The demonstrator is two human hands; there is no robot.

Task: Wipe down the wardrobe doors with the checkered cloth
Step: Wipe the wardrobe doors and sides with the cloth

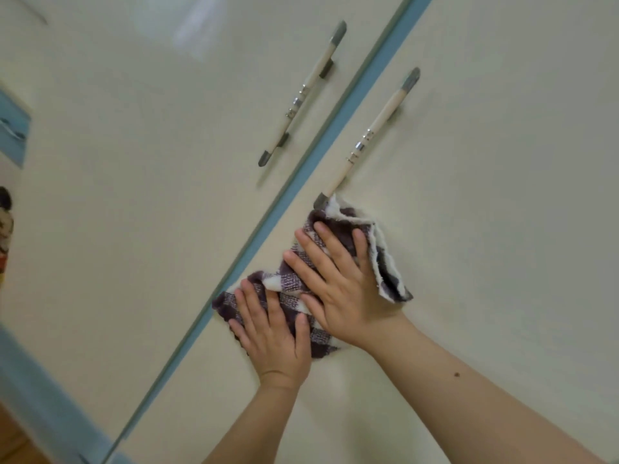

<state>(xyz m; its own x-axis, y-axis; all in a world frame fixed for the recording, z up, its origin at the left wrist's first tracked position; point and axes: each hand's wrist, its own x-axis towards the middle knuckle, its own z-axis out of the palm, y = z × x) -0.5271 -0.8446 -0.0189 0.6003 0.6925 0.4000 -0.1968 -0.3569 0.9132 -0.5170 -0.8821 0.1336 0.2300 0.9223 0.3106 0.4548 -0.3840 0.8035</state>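
The purple-and-white checkered cloth lies crumpled flat against the cream right wardrobe door, just below that door's bar handle. My left hand presses the cloth's lower left part with straight fingers. My right hand presses its middle, fingers spread flat. The cloth's top corner touches the handle's lower end. The left wardrobe door carries its own bar handle. A blue strip runs between the two doors.
A blue trim band borders the wardrobe at the lower left, with brown floor beyond it. At the far left edge sit a blue patch and part of a coloured picture. The view is tilted.
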